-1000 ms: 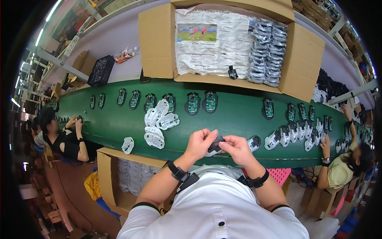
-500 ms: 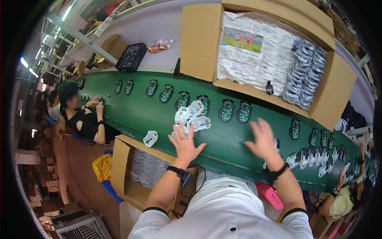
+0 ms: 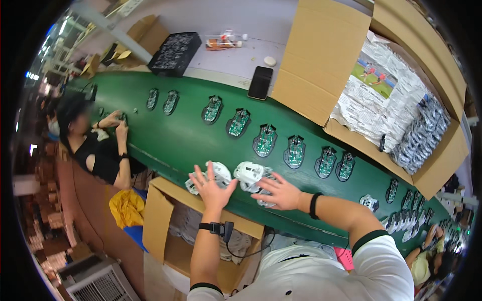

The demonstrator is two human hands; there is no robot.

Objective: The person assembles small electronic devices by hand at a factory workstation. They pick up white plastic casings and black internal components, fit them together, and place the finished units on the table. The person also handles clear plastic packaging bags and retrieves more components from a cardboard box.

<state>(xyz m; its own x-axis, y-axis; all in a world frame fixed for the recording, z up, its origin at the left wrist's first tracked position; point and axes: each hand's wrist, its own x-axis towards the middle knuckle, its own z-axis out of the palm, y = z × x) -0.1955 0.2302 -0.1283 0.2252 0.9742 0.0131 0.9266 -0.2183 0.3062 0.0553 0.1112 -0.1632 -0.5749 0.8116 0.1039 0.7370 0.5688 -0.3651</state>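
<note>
Bare left hand [image 3: 213,193] and right hand [image 3: 282,194] at curved white plastic shells [image 3: 249,172] on a long green surface [image 3: 196,145]

The shells lie in two loose clusters near the front edge of the surface, one at each hand. The left hand is spread, its fingers fanned over the left cluster and its thumb held away. The right hand reaches in from the side, fingers parted against the right cluster; whether it grips a shell cannot be told.

Beyond them, black oval bases carrying green circuit boards [image 3: 264,141] form a slanting row along the surface. Farther right stand white-and-black shell pieces [image 3: 369,202], most grouped closely together.

At upper right, an open brown cardboard box [image 3: 316,60] holds crumpled printed newspaper [image 3: 369,103] and silvery wrapped bundles [image 3: 420,135]. Beside its flap lie a black phone [image 3: 260,83] and a small round white object [image 3: 269,61]. A black rectangular tray [image 3: 174,53] sits at upper left, near a clear plastic bottle [image 3: 224,41].

Below the front edge is another open cardboard box [image 3: 161,220], beside bunched yellow material [image 3: 127,208]. A co-worker in black [image 3: 98,150] is at the left; another in pale yellow [image 3: 420,267] is at the far right.
</note>
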